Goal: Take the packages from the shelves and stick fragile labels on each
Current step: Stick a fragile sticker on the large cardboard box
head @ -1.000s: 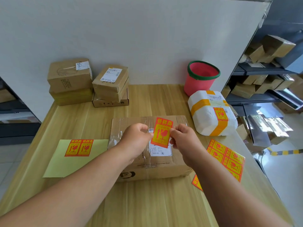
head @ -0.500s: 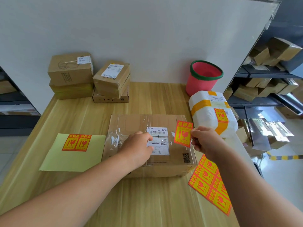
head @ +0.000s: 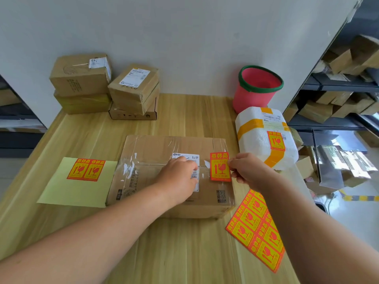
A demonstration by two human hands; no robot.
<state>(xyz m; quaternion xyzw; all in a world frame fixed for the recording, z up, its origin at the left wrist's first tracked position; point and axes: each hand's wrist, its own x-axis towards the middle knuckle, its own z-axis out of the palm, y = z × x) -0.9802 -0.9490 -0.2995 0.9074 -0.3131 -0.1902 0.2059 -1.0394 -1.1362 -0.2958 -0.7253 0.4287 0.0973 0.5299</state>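
Head view. The cardboard box (head: 155, 148) lies flat at the centre of the counter (head: 184, 253), its top face taped and bearing a white shipping slip.

- The left hand (head: 180, 177) rests on the box top over the slip, fingers loosely bent, gripping nothing.
- The right hand (head: 248, 171) pinches the right edge of one fragile label (head: 219, 167). The label stands upright over the right part of the box top (whether it already touches the cardboard cannot be told).
- A full label sheet (head: 258, 228) lies on the counter just right of the box.
- A pale yellow backing sheet (head: 67, 189) carrying two labels lies to the left, touching the box.
- A white foam package (head: 264, 138), already labelled, sits right of the box, in front of a pink bucket (head: 256, 89).
- Stacked brown boxes (head: 82, 78) stand against the wall.
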